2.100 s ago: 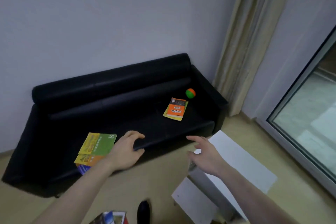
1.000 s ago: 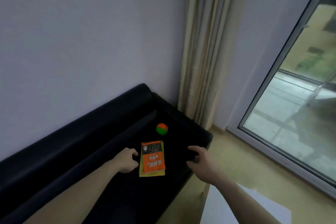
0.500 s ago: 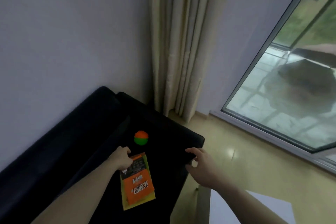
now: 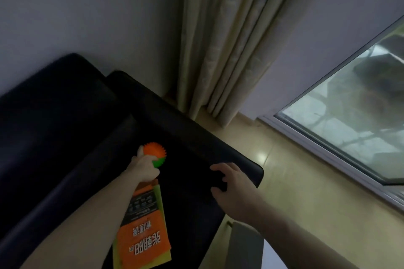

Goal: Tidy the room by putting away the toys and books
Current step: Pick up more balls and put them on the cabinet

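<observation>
Against a pale wall and cream pleated curtain [image 4: 223,50] sits a black leather sofa [image 4: 65,126]. On its seat the left hand [image 4: 143,167] curls round a spiky orange-and-green rubber ball [image 4: 155,153] (thumb showing behind it). An orange paperback book [image 4: 143,229] lies beneath the wrist. The right hand [image 4: 232,183] rests on the armrest, fingers loosely bent, holding nothing.

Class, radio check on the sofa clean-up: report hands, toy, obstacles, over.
Left hand grips spiky ball on sofa. Right hand open, resting on armrest. Orange book lies under left forearm, untouched.
</observation>
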The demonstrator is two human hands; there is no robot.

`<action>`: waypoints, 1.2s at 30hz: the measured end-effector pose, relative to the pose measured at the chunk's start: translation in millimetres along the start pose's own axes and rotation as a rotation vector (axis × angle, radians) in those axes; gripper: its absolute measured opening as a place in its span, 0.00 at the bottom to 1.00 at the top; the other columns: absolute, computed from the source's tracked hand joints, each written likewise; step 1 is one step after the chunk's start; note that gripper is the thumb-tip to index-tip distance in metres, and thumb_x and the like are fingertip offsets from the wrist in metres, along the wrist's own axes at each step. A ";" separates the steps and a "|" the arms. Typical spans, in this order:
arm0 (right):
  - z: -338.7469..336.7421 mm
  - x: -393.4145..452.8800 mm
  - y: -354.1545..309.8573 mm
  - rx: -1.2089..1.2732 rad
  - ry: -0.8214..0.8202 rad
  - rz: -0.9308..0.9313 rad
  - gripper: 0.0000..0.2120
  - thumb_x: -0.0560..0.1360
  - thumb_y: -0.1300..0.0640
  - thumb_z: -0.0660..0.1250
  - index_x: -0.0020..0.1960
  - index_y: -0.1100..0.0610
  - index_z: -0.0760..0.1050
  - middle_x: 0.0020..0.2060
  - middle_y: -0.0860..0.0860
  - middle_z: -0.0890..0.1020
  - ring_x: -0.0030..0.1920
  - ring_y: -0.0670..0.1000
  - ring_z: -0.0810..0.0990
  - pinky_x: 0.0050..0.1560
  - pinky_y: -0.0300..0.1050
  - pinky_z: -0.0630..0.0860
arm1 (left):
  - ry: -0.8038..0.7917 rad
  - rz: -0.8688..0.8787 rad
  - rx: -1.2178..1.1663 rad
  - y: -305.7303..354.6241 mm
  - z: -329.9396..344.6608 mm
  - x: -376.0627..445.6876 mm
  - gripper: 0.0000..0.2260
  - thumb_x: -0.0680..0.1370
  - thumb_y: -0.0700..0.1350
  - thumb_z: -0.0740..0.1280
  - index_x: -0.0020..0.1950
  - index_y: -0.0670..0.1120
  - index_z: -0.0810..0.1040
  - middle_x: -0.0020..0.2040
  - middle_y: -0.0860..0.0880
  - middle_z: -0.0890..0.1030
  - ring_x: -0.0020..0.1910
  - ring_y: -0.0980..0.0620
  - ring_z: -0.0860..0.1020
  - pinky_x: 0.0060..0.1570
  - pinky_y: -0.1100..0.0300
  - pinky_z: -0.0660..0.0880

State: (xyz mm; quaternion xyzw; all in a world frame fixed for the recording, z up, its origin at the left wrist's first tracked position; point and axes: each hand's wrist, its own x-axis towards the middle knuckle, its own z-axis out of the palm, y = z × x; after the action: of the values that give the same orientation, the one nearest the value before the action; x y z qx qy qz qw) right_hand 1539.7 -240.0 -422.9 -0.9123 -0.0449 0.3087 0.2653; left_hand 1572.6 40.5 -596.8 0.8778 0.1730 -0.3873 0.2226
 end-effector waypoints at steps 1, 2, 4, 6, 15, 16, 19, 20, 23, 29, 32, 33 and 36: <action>3.9 6.1 1.9 0.002 0.003 0.003 0.24 0.79 0.53 0.66 0.75 0.45 0.68 0.69 0.41 0.69 0.66 0.45 0.75 0.58 0.36 0.73 | 0.006 -0.002 -0.009 -1.3 1.7 11.2 0.36 0.76 0.49 0.69 0.83 0.52 0.60 0.84 0.46 0.43 0.76 0.38 0.61 0.74 0.45 0.67; 8.1 12.2 4.2 0.006 0.009 0.007 0.24 0.79 0.53 0.66 0.74 0.44 0.68 0.69 0.41 0.69 0.66 0.45 0.75 0.57 0.36 0.73 | 0.005 -0.012 -0.030 -2.6 3.5 23.7 0.41 0.73 0.52 0.72 0.83 0.50 0.58 0.84 0.46 0.43 0.77 0.37 0.60 0.75 0.45 0.65; 18.3 21.3 12.2 0.023 0.005 0.026 0.24 0.79 0.52 0.66 0.74 0.43 0.69 0.69 0.39 0.69 0.65 0.45 0.75 0.57 0.36 0.72 | -0.025 -0.067 -0.082 -6.1 10.2 50.5 0.54 0.66 0.59 0.76 0.84 0.47 0.53 0.83 0.44 0.44 0.78 0.36 0.59 0.76 0.44 0.63; 26.7 26.1 20.9 0.041 -0.003 0.049 0.23 0.79 0.52 0.67 0.73 0.43 0.69 0.68 0.39 0.69 0.64 0.45 0.76 0.59 0.37 0.73 | -0.080 -0.101 -0.098 -8.5 18.9 72.9 0.57 0.64 0.62 0.77 0.84 0.44 0.52 0.83 0.40 0.45 0.79 0.36 0.58 0.77 0.44 0.62; 31.6 13.1 56.2 0.072 0.004 0.142 0.23 0.78 0.55 0.66 0.72 0.46 0.71 0.66 0.41 0.70 0.62 0.46 0.76 0.54 0.32 0.67 | -0.063 0.054 -0.072 -7.6 8.1 64.5 0.35 0.71 0.56 0.80 0.75 0.52 0.72 0.80 0.48 0.47 0.75 0.40 0.61 0.77 0.51 0.62; 29.5 4.5 57.1 0.084 0.010 0.150 0.23 0.78 0.55 0.66 0.73 0.46 0.71 0.65 0.41 0.70 0.63 0.46 0.76 0.54 0.32 0.67 | -0.064 0.087 -0.094 -12.9 5.3 52.5 0.30 0.71 0.55 0.80 0.71 0.55 0.76 0.80 0.49 0.48 0.75 0.41 0.62 0.76 0.52 0.62; 17.4 -26.0 55.7 0.118 0.030 0.160 0.22 0.79 0.55 0.66 0.72 0.47 0.71 0.66 0.41 0.70 0.64 0.47 0.76 0.54 0.33 0.68 | -0.082 0.200 -0.267 -17.5 0.7 0.0 0.23 0.72 0.54 0.80 0.65 0.61 0.80 0.80 0.51 0.51 0.76 0.45 0.62 0.76 0.50 0.63; 12.5 -36.4 55.2 0.123 0.035 0.163 0.22 0.79 0.55 0.66 0.72 0.47 0.71 0.66 0.42 0.70 0.64 0.47 0.77 0.54 0.33 0.69 | -0.094 0.222 -0.355 -15.6 -1.2 -22.7 0.22 0.72 0.54 0.80 0.64 0.64 0.80 0.80 0.53 0.53 0.76 0.46 0.63 0.76 0.49 0.64; -13.4 -90.4 49.7 0.183 0.076 0.198 0.21 0.80 0.56 0.68 0.72 0.48 0.72 0.68 0.45 0.70 0.62 0.48 0.78 0.52 0.35 0.72 | -0.208 0.306 -0.507 -2.6 -8.2 -124.0 0.24 0.70 0.61 0.79 0.64 0.71 0.79 0.79 0.57 0.58 0.74 0.49 0.69 0.71 0.46 0.73; -39.9 -238.4 54.8 0.380 0.153 0.277 0.20 0.79 0.57 0.67 0.70 0.47 0.73 0.67 0.45 0.75 0.54 0.43 0.81 0.37 0.34 0.75 | -0.495 0.541 -0.747 49.1 27.6 -336.1 0.29 0.77 0.39 0.75 0.74 0.60 0.75 0.72 0.49 0.78 0.67 0.47 0.80 0.67 0.48 0.77; -33.9 -304.8 58.2 0.553 0.158 0.291 0.17 0.79 0.57 0.68 0.67 0.47 0.76 0.62 0.43 0.80 0.49 0.43 0.83 0.39 0.39 0.80 | -0.583 0.661 -0.687 76.1 52.1 -406.6 0.33 0.77 0.38 0.75 0.77 0.62 0.70 0.71 0.53 0.77 0.67 0.45 0.79 0.66 0.46 0.77; -33.8 -345.1 65.2 0.609 0.186 0.299 0.16 0.78 0.57 0.68 0.65 0.46 0.77 0.60 0.42 0.81 0.50 0.47 0.84 0.46 0.46 0.82 | -0.578 0.721 -0.623 89.9 65.0 -441.4 0.34 0.78 0.38 0.74 0.77 0.62 0.68 0.71 0.52 0.76 0.66 0.45 0.80 0.65 0.47 0.78; -23.4 -426.7 92.7 0.783 0.271 0.293 0.14 0.78 0.59 0.68 0.61 0.48 0.79 0.57 0.47 0.84 0.49 0.49 0.86 0.52 0.52 0.82 | -0.518 0.844 -0.490 122.9 102.2 -512.4 0.36 0.78 0.39 0.74 0.77 0.66 0.64 0.71 0.53 0.72 0.62 0.49 0.81 0.59 0.54 0.81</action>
State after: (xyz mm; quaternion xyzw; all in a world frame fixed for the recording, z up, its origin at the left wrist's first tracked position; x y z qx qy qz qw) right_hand 1202.2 -434.8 -224.5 -0.7721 0.2402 0.2144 0.5479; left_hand 1241.4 -183.8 -238.7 0.6693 -0.1691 -0.4162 0.5917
